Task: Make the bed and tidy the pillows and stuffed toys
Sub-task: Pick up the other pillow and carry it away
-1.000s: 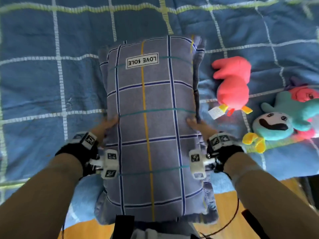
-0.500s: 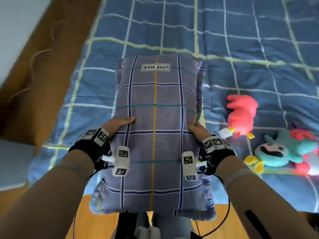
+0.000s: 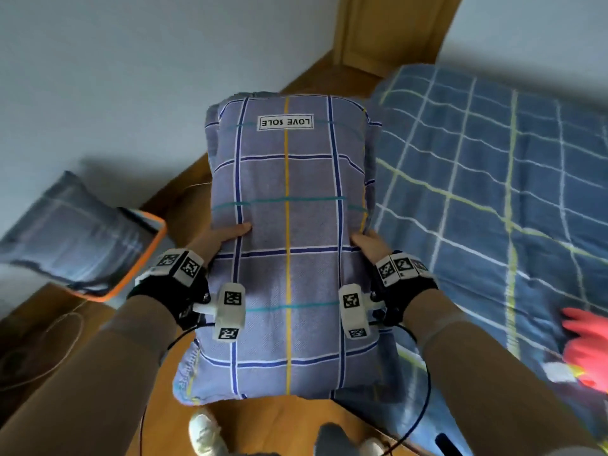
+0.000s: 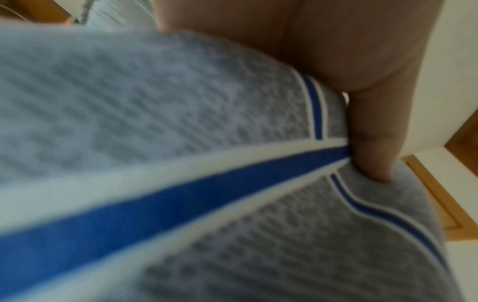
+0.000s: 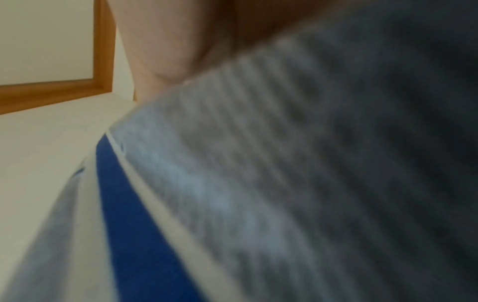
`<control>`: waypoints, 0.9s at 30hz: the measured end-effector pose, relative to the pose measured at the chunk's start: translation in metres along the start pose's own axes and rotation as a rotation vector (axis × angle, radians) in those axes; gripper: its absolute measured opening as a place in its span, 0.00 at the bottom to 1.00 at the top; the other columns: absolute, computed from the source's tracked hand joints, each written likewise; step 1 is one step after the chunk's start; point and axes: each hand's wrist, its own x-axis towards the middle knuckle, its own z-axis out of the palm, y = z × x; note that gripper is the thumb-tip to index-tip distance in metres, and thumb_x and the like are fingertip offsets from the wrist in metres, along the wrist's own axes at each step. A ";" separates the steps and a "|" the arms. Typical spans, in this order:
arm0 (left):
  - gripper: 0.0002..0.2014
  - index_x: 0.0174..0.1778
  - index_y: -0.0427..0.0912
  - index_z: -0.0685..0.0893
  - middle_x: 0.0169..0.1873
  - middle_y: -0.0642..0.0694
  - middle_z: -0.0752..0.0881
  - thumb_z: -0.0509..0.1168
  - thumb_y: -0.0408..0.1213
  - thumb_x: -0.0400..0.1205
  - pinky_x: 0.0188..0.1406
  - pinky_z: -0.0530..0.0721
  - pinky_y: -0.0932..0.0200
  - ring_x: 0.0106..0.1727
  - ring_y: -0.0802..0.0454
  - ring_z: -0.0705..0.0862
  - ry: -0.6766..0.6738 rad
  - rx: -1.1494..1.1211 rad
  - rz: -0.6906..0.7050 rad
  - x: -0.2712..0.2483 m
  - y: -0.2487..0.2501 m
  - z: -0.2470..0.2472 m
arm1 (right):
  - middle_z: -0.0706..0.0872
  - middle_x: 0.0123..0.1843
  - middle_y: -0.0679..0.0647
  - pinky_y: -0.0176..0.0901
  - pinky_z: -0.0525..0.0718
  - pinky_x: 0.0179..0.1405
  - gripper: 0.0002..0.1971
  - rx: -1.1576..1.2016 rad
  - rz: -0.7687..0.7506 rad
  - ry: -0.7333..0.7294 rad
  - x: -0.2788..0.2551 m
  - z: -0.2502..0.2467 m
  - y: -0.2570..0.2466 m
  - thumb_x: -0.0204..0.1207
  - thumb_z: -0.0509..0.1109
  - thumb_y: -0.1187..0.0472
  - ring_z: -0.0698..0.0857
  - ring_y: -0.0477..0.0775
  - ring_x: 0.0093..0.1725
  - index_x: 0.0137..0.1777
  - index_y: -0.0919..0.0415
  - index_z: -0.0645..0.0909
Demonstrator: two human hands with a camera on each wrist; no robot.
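Note:
I hold a grey-purple checked pillow (image 3: 289, 225) with a "LOVE SOLE" label in the air, lengthwise away from me, over the floor at the bed's left edge. My left hand (image 3: 217, 238) grips its left side with the thumb on top, and my right hand (image 3: 368, 241) grips its right side. The left wrist view shows my thumb pressed into the pillow fabric (image 4: 207, 163). Blurred pillow fabric (image 5: 258, 183) fills the right wrist view. The bed with a blue checked quilt (image 3: 493, 192) lies to the right. A red stuffed toy (image 3: 589, 350) lies on it at the right edge.
A second checked pillow (image 3: 69, 232) rests on an orange-rimmed object (image 3: 144, 258) at the left by the white wall. Wooden floor (image 3: 269, 422) runs between wall and bed, with a cable on it. A wooden door frame (image 3: 388, 24) stands at the far end.
I have lifted the pillow off the bed and swung it left, so it now hangs over the floor beside the bed. The view turned left; the teal toy has left the view.

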 end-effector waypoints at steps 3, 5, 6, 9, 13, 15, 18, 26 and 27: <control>0.15 0.55 0.44 0.84 0.40 0.45 0.92 0.72 0.35 0.72 0.36 0.89 0.53 0.35 0.48 0.91 0.042 -0.011 0.035 -0.009 0.016 -0.091 | 0.80 0.62 0.57 0.28 0.75 0.48 0.17 0.024 -0.085 -0.070 0.005 0.097 -0.040 0.82 0.60 0.65 0.78 0.51 0.64 0.69 0.69 0.75; 0.06 0.49 0.44 0.84 0.31 0.49 0.92 0.68 0.33 0.77 0.27 0.88 0.59 0.28 0.53 0.90 0.117 -0.029 0.065 -0.011 0.028 -0.154 | 0.81 0.64 0.58 0.30 0.79 0.53 0.18 0.010 -0.109 -0.136 0.009 0.157 -0.069 0.82 0.61 0.65 0.78 0.54 0.66 0.70 0.69 0.75; 0.06 0.48 0.44 0.84 0.28 0.49 0.92 0.67 0.33 0.77 0.25 0.88 0.60 0.26 0.54 0.90 0.151 -0.047 0.076 -0.013 0.035 -0.181 | 0.81 0.64 0.59 0.32 0.79 0.55 0.17 -0.003 -0.128 -0.174 0.012 0.185 -0.082 0.82 0.61 0.65 0.79 0.55 0.66 0.69 0.69 0.75; 0.09 0.53 0.45 0.83 0.32 0.47 0.91 0.68 0.34 0.77 0.25 0.88 0.61 0.25 0.55 0.89 0.240 -0.063 0.117 -0.014 0.054 -0.249 | 0.82 0.64 0.59 0.38 0.80 0.64 0.18 0.006 -0.193 -0.261 0.021 0.253 -0.115 0.80 0.64 0.63 0.80 0.58 0.64 0.68 0.66 0.76; 0.21 0.65 0.42 0.80 0.47 0.42 0.88 0.70 0.37 0.75 0.42 0.86 0.54 0.39 0.48 0.89 0.248 -0.086 0.147 0.001 0.074 -0.294 | 0.84 0.64 0.65 0.61 0.72 0.73 0.17 -0.075 -0.260 -0.277 0.054 0.300 -0.141 0.78 0.67 0.58 0.81 0.64 0.65 0.64 0.64 0.81; 0.22 0.66 0.42 0.80 0.42 0.46 0.90 0.70 0.38 0.75 0.38 0.86 0.56 0.39 0.48 0.89 0.236 -0.094 0.147 0.020 0.083 -0.306 | 0.84 0.62 0.64 0.61 0.72 0.73 0.17 -0.054 -0.257 -0.256 0.067 0.309 -0.155 0.80 0.65 0.60 0.80 0.63 0.64 0.65 0.67 0.79; 0.21 0.64 0.42 0.80 0.33 0.50 0.91 0.70 0.37 0.75 0.32 0.85 0.60 0.30 0.54 0.90 0.204 -0.079 0.155 0.059 0.101 -0.307 | 0.81 0.58 0.59 0.49 0.79 0.62 0.17 0.037 -0.243 -0.230 0.096 0.306 -0.169 0.81 0.62 0.66 0.79 0.56 0.58 0.68 0.72 0.76; 0.13 0.59 0.43 0.80 0.23 0.53 0.90 0.67 0.35 0.79 0.18 0.84 0.65 0.23 0.58 0.88 0.071 -0.026 0.131 0.188 0.179 -0.278 | 0.85 0.55 0.59 0.37 0.86 0.47 0.28 0.232 -0.204 -0.180 0.214 0.276 -0.214 0.72 0.71 0.62 0.86 0.49 0.44 0.72 0.70 0.72; 0.12 0.58 0.43 0.80 0.23 0.53 0.90 0.67 0.35 0.79 0.18 0.83 0.65 0.23 0.57 0.88 0.055 -0.013 0.127 0.210 0.194 -0.275 | 0.88 0.49 0.55 0.32 0.86 0.42 0.24 0.245 -0.214 -0.179 0.232 0.272 -0.225 0.76 0.69 0.64 0.87 0.46 0.41 0.71 0.70 0.73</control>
